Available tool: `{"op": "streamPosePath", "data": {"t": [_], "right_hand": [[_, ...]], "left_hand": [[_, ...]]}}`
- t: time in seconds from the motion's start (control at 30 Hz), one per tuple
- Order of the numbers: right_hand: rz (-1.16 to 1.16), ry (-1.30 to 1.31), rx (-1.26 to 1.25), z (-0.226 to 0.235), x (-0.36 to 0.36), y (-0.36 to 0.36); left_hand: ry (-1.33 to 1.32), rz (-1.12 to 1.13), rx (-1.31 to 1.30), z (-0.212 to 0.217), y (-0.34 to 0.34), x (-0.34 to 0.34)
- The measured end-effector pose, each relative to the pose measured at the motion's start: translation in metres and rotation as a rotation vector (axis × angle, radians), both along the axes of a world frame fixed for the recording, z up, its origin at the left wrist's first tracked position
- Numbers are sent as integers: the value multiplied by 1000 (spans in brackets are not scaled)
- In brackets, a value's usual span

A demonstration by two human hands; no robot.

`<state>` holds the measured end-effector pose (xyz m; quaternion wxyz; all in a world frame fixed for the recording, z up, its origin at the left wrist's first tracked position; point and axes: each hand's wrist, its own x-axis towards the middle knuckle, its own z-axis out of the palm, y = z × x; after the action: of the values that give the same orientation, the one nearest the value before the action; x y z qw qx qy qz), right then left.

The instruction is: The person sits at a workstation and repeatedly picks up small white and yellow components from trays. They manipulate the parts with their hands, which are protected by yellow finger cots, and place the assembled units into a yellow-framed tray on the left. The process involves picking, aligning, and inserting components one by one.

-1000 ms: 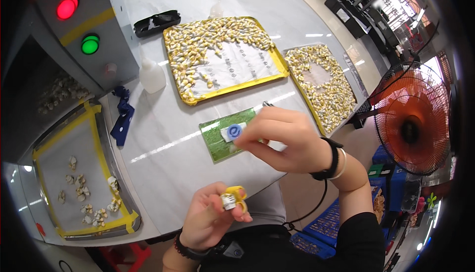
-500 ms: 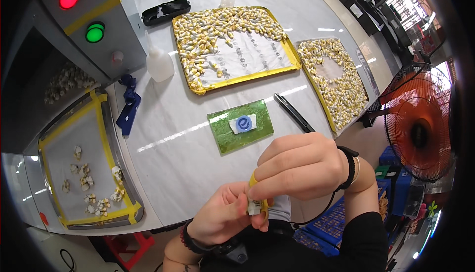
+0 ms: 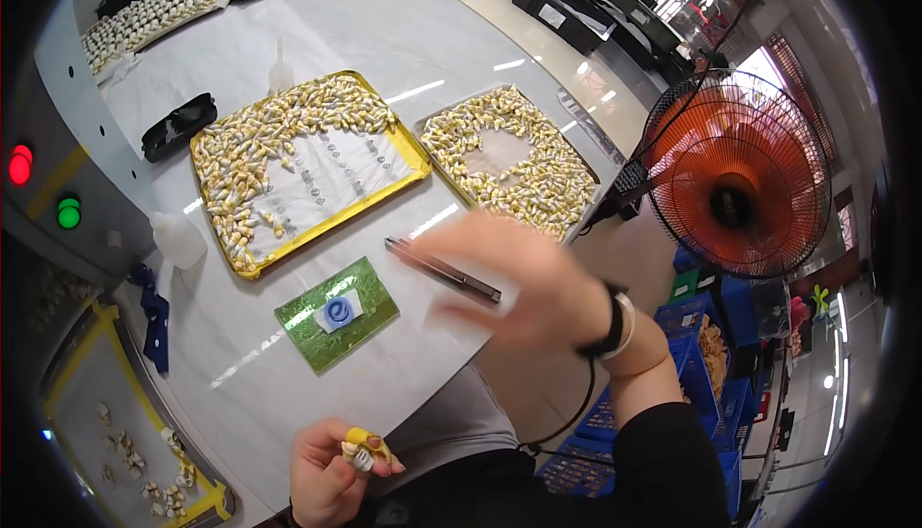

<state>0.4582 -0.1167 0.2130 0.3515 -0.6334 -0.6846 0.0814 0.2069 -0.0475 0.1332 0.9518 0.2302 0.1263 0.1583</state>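
Fingers of the left hand (image 3: 331, 475) pinch a small yellow-and-white piece (image 3: 362, 449) low at the table's near edge. The right hand (image 3: 519, 283), blurred, hovers with fingers apart over a dark slim tool (image 3: 444, 270) lying on the white table (image 3: 403, 57); whether it touches the tool cannot be told. Just left lies a green card (image 3: 370, 321) bearing a blue ring (image 3: 337, 312). Beyond sit two trays of yellow pieces, one yellow-rimmed (image 3: 408, 153), one further right (image 3: 499, 158). An orange fan (image 3: 740, 177) stands at right.
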Motion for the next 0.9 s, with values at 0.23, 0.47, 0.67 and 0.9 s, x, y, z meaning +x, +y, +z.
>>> {"op": "streamPosePath", "data": {"t": [0.23, 0.47, 0.67, 0.9], "right_hand": [[-553, -201, -431, -40, 177, -18], [-479, -132, -630, -68, 203, 34], [-489, -10, -593, -59, 196, 25], [-66, 642, -408, -16, 57, 21]], "left_hand": [[-15, -25, 82, -11, -9, -9], [1, -47, 116, -10, -11, -10], [15, -31, 80, -12, -8, -18], [-20, -18, 72, -27, -3, -24]]}}
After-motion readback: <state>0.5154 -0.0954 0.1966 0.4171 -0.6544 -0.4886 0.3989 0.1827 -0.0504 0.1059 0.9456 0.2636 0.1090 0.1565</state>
